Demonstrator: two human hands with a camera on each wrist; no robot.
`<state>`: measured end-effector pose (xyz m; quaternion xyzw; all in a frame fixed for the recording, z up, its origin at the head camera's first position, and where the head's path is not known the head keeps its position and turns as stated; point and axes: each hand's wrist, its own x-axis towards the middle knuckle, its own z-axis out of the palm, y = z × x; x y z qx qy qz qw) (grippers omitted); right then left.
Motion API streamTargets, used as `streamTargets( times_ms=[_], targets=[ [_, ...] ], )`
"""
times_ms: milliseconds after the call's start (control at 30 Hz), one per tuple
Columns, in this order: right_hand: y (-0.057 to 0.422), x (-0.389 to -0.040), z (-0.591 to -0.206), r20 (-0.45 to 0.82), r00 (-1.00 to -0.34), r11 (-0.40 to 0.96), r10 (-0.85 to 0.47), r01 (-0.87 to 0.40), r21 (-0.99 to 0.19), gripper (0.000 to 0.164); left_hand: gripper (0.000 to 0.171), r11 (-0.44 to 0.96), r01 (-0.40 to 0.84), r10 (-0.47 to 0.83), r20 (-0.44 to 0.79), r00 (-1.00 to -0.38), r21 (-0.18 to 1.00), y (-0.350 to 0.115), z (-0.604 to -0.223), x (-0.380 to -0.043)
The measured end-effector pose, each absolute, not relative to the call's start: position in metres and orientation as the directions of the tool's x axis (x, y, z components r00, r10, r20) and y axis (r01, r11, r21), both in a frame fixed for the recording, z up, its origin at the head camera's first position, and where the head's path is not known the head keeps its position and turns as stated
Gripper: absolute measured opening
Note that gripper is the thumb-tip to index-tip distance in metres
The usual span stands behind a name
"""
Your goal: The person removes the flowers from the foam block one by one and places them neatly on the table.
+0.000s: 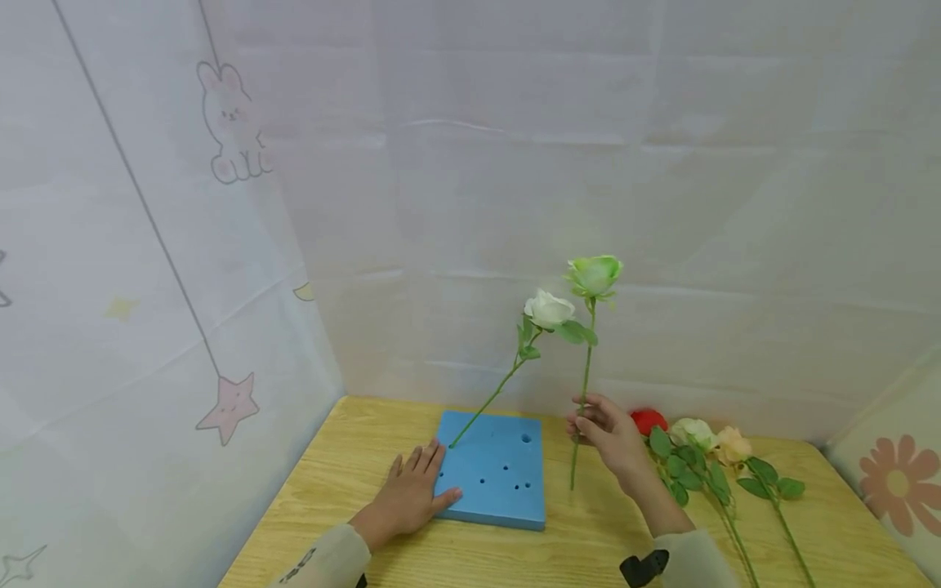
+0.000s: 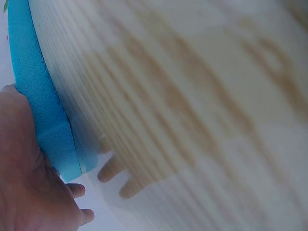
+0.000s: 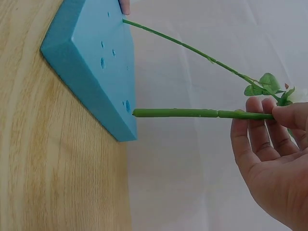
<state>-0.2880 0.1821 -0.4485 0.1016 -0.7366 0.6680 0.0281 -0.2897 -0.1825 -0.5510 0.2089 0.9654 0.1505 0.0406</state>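
Note:
Between thumb and fingers, my right hand (image 1: 612,438) pinches the stem of a pale green artificial rose (image 1: 594,276), its flower upward. The bare lower end of that stem (image 3: 175,112) points down, close to the blue foam block (image 1: 491,508) in the right wrist view. Several small holes dot the block's top. A white artificial rose (image 1: 549,309) stands in a hole near the far left, leaning right. My left hand (image 1: 407,500) rests flat along the block's left edge, fingers extended. The left wrist view shows this hand (image 2: 21,163) against the block's side.
On the right of the wooden table (image 1: 334,457) lie a red rose (image 1: 649,421), a cream rose (image 1: 693,434) and a peach rose (image 1: 733,446) with leafy stems. A white cloth wall (image 1: 456,204) rises behind, and a printed cloth (image 1: 147,286) stands left.

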Motion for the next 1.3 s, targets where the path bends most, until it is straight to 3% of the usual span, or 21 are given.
streamTargets(
  times_ms=[533,1300],
  targets=[
    [0.201,-0.273,-0.451,0.221,-0.965,0.141,-0.142,-0.241,-0.960,0.039,0.093,0.866,0.394,0.418,-0.013,-0.908,0.308,-0.184,-0.556,-0.292],
    [0.222,-0.255,-0.456,0.160,-0.979,0.135,-0.126,-0.177,-0.975,0.042,0.092,0.867,0.391,0.415,-0.015,-0.910,0.309,-0.183,-0.553,-0.291]
  ],
)
